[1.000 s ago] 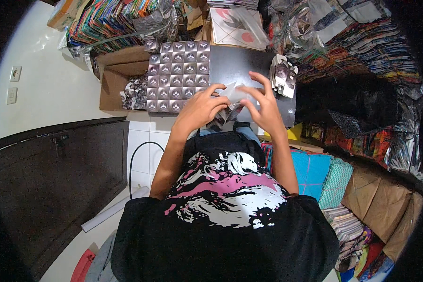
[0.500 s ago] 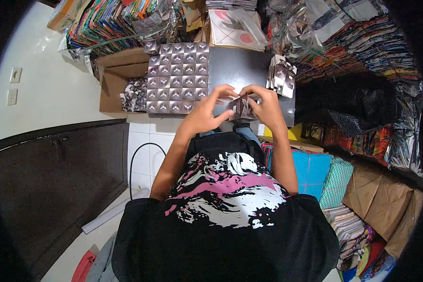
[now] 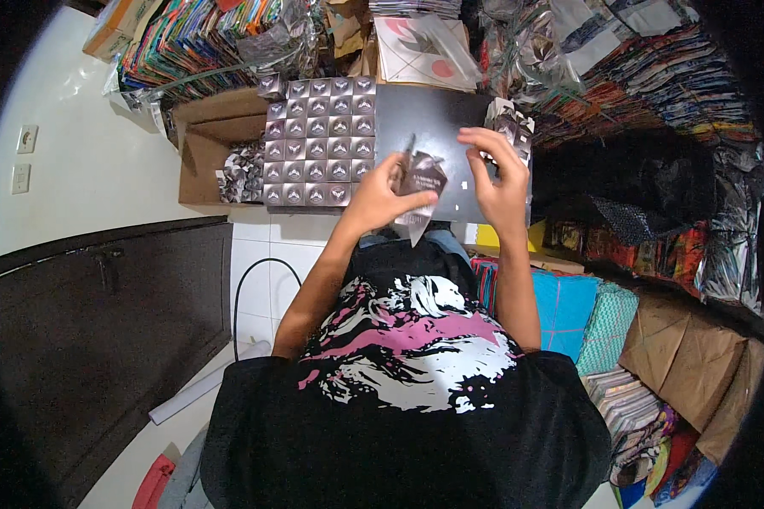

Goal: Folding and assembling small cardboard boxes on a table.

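A small dark brown printed carton (image 3: 424, 178), partly unfolded with pointed flaps sticking out, is gripped by my left hand (image 3: 375, 197). Its thumb lies across the front of the carton and its fingers go behind. To the right of it, my right hand (image 3: 499, 180) is raised over the table with fingers apart and nothing in them. Rows of matching small square boxes (image 3: 317, 148) stand packed together on the left of the dark tabletop (image 3: 399, 110). At the right end lies a pile of flat or part-folded cartons (image 3: 509, 119), partly hidden by my right hand.
An open brown cardboard box (image 3: 204, 170) with more small cartons inside sits left of the rows. Tall stacks of folded fabric (image 3: 204, 51) rise behind, and more (image 3: 671, 85) stand at the right. Blue fabric bundles (image 3: 564, 310) lie near my right arm.
My right hand has let go of the carton and moved up and right. My left hand keeps the carton, which is now turned, with its flaps spread.
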Action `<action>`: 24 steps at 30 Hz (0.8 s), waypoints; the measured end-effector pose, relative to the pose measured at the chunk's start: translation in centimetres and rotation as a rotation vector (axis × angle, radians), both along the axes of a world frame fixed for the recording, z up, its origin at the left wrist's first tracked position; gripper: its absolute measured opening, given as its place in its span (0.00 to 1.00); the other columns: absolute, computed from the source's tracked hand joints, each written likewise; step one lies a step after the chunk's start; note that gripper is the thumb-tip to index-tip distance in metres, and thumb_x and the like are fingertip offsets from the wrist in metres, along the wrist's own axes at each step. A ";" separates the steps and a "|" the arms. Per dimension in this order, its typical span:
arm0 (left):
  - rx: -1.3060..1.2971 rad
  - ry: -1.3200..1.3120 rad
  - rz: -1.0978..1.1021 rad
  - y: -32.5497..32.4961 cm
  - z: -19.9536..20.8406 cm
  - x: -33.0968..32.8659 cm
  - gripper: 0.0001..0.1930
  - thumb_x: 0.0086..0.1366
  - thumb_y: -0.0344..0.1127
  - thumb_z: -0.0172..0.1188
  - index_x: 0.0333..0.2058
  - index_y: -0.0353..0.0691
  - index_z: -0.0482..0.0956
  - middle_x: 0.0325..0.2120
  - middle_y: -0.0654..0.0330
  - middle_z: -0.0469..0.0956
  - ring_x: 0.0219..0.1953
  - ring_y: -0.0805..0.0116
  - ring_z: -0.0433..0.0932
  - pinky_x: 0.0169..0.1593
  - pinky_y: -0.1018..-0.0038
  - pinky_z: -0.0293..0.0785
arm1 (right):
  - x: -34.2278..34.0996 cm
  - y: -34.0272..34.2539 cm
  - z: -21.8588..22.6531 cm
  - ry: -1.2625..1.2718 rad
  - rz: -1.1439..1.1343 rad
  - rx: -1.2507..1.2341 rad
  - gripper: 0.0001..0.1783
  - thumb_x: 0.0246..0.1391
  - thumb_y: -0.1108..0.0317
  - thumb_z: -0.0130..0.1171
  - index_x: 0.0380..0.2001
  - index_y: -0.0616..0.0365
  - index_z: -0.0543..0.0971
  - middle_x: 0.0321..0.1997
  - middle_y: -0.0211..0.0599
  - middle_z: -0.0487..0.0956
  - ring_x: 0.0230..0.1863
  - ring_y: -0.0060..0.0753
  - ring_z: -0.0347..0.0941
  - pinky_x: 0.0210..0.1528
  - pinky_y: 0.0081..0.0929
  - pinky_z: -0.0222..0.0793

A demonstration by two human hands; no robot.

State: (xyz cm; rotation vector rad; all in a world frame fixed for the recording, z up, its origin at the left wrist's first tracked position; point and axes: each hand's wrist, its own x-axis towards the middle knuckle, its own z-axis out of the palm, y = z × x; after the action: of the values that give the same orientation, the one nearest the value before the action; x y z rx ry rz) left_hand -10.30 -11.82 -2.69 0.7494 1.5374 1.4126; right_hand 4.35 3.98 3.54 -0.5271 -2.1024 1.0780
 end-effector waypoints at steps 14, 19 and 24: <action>0.040 0.362 0.224 0.2 1.0 -0.2 0.33 0.46 0.36 0.81 0.50 0.37 0.76 0.31 0.53 0.84 0.33 0.63 0.84 0.39 0.67 0.80 | -1.1 -3.5 0.2 -0.202 0.121 0.313 0.18 0.53 0.66 0.73 0.49 0.53 0.88 0.52 0.34 0.87 0.61 0.45 0.76 0.63 0.43 0.68; 0.122 0.580 0.136 0.1 2.3 -0.9 0.36 0.46 0.36 0.82 0.54 0.39 0.76 0.34 0.52 0.84 0.36 0.56 0.85 0.43 0.63 0.81 | -0.5 -2.9 0.5 -0.264 0.252 0.277 0.06 0.53 0.68 0.72 0.35 0.53 0.89 0.40 0.29 0.87 0.61 0.40 0.77 0.67 0.47 0.61; 0.111 0.561 0.140 0.1 2.3 -1.0 0.37 0.46 0.37 0.82 0.54 0.39 0.75 0.34 0.52 0.84 0.36 0.58 0.85 0.43 0.63 0.81 | -0.8 -3.4 -0.4 -0.248 0.191 0.309 0.06 0.51 0.68 0.73 0.34 0.52 0.88 0.39 0.28 0.87 0.60 0.39 0.77 0.68 0.47 0.60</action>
State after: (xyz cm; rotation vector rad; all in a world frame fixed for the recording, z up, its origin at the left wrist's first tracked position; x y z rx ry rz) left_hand -11.28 -11.76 -0.39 1.1990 1.9767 1.4736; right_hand 3.55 0.59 3.15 -0.3263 -2.5221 0.7969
